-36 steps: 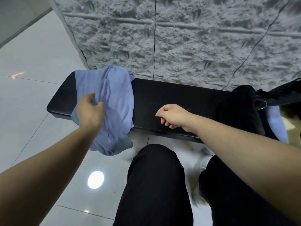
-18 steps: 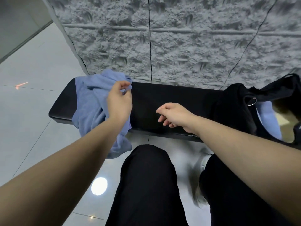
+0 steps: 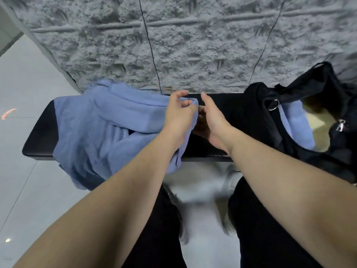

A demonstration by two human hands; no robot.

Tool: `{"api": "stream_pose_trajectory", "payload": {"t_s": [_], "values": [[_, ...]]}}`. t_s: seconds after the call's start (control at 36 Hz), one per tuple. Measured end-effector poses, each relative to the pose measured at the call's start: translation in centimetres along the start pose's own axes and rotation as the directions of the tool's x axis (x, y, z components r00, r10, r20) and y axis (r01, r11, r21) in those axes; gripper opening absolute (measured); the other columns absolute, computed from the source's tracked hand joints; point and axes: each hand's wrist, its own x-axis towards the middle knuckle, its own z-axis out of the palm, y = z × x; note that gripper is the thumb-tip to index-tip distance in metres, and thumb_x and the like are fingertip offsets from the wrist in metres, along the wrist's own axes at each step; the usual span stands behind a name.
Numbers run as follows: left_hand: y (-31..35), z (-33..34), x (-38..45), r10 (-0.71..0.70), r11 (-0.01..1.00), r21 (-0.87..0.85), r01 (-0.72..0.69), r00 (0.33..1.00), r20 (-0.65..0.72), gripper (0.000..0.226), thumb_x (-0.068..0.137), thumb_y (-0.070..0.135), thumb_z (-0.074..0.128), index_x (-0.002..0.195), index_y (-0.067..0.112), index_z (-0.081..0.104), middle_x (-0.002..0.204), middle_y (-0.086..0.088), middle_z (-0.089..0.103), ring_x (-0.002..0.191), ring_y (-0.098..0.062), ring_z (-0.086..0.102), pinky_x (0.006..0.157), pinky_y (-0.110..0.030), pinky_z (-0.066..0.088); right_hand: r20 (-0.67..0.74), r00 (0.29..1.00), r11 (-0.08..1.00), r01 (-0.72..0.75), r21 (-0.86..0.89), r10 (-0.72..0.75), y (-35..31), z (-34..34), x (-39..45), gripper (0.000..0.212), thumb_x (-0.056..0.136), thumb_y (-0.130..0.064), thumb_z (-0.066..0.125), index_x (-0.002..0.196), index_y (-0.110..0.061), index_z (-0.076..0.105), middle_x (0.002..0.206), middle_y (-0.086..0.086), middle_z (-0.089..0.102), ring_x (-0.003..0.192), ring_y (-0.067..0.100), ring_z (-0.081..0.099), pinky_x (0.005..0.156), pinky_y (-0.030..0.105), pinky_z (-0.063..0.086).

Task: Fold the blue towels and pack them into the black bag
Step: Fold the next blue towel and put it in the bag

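blue towels (image 3: 100, 128): 2 | black bag (image 3: 258, 117): 1 | bench (image 3: 216, 149): 1 | hands (image 3: 178, 117): 2

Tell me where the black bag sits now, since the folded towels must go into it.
In the head view the black bag sits at the right end of the black bench, against the grey wall, with a blue towel inside.

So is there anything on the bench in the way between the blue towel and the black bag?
Nothing visible. The blue towel, pinched by the left hand, has only bare black bench and the right hand between it and the black bag.
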Motion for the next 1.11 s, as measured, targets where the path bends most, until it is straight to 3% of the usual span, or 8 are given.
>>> {"api": "stream_pose_trajectory", "payload": {"t_s": [0.08, 0.25, 0.47, 0.58, 0.67, 0.81, 0.94, 1.11], "values": [[-0.6, 1.7, -0.1, -0.052, 0.999, 0.017, 0.052, 0.998, 0.044, 0.037, 0.093, 0.003, 0.056, 0.125, 0.020, 0.049, 0.101, -0.011, 0.071, 0.097, -0.023, 0.069, 0.093, -0.042, 0.055, 0.065, 0.997, 0.999, -0.037, 0.022, 0.036, -0.3, -0.7, 0.2, 0.041, 0.086, -0.061, 0.060, 0.094, -0.022, 0.070, 0.089, 0.004, 0.071, 0.084, 0.019, 0.069, 0.080, 0.034, 0.051], [-1.4, 2.1, 0.5, -0.167, 0.985, -0.026, 0.170, 0.983, 0.080, 0.045, 0.093, 0.006, 0.042, 0.134, 0.026, 0.044, 0.088, 0.002, 0.067, 0.068, -0.012, 0.059, 0.058, -0.024, 0.048, 0.107, 0.993, 0.998, -0.052, 0.037, 0.048, -0.2, -1.8, 0.5, 0.010, 0.092, -0.017, 0.064, 0.091, -0.013, 0.072, 0.080, 0.010, 0.071, 0.072, 0.021, 0.071, 0.062, 0.029, 0.056], [-2.9, -1.1, 3.2, -0.180, 0.984, -0.034, 0.178, 0.940, -0.289, 0.015, 0.080, 0.021, 0.054, 0.095, 0.017, 0.056, 0.091, -0.006, 0.059, 0.073, -0.023, 0.054, 0.058, -0.029, 0.044, -0.164, 0.986, 0.998, 0.033, 0.046, -0.025, -0.6, -2.3, 2.6, 0.010, 0.089, -0.012, 0.063, 0.096, -0.012, 0.070, 0.093, 0.013, 0.075, 0.094, 0.031, 0.071, 0.087, 0.043, 0.056], [-4.1, -4.0, 4.8, -0.322, 0.925, 0.001, 0.380, 0.784, -0.531, 0.042, 0.079, 0.028, 0.059, 0.120, 0.020, 0.056, 0.136, -0.010, 0.040, 0.118, -0.032, 0.046, 0.100, -0.044, 0.045, -0.179, 0.984, 0.998, -0.007, 0.062, 0.018, -0.9, -2.8, 3.0, 0.014, 0.090, -0.022, 0.062, 0.092, -0.012, 0.071, 0.093, 0.011, 0.076, 0.093, 0.030, 0.072, 0.090, 0.044, 0.056], [-4.6, -5.5, 5.3, -0.370, 0.888, 0.026, 0.459, 0.747, -0.552, 0.050, 0.088, 0.026, 0.057, 0.135, 0.022, 0.042, 0.147, -0.005, 0.027, 0.128, -0.030, 0.035, 0.104, -0.036, 0.035, -0.229, 0.973, 0.999, -0.029, 0.046, 0.039, -0.8, -2.9, 3.9, 0.026, 0.092, -0.035, 0.061, 0.102, -0.014, 0.071, 0.097, 0.008, 0.076, 0.093, 0.027, 0.072, 0.089, 0.040, 0.057], [-5.5, -6.7, 7.3, -0.290, 0.899, 0.158, 0.408, 0.826, -0.484, 0.053, 0.089, 0.020, 0.062, 0.140, 0.023, 0.047, 0.146, -0.004, 0.039, 0.124, -0.028, 0.045, 0.103, -0.040, 0.044, -0.271, 0.962, 0.997, -0.049, -0.056, 0.032, -0.3, -3.4, 5.6, 0.049, 0.090, -0.051, 0.054, 0.123, -0.016, 0.064, 0.116, 0.004, 0.070, 0.103, 0.025, 0.067, 0.098, 0.040, 0.052], [-6.1, -6.1, 8.8, -0.102, 0.926, 0.312, 0.213, 0.937, -0.334, 0.030, 0.094, 0.001, 0.050, 0.107, 0.021, 0.067, 0.104, 0.003, 0.065, 0.103, -0.021, 0.060, 0.083, -0.026, 0.042, -0.247, 0.961, 0.931, 0.024, -0.363, -0.121, 0.5, -4.2, 6.3, 0.024, 0.094, -0.029, 0.051, 0.084, -0.010, 0.061, 0.088, 0.006, 0.065, 0.082, 0.018, 0.056, 0.066, 0.029, 0.042], [-6.3, -4.2, 10.7, 0.084, 0.854, 0.519, 0.028, 0.978, -0.190, 0.037, 0.094, 0.003, 0.047, 0.077, 0.036, 0.046, 0.081, 0.019, 0.047, 0.076, -0.007, 0.045, 0.083, -0.024, 0.036, -0.197, 0.955, 0.764, 0.044, -0.643, -0.221, 0.8, -5.4, 7.0, 0.016, 0.084, -0.028, 0.058, 0.097, -0.018, 0.057, 0.084, -0.002, 0.061, 0.071, 0.018, 0.056, 0.060, 0.030, 0.041]]}}
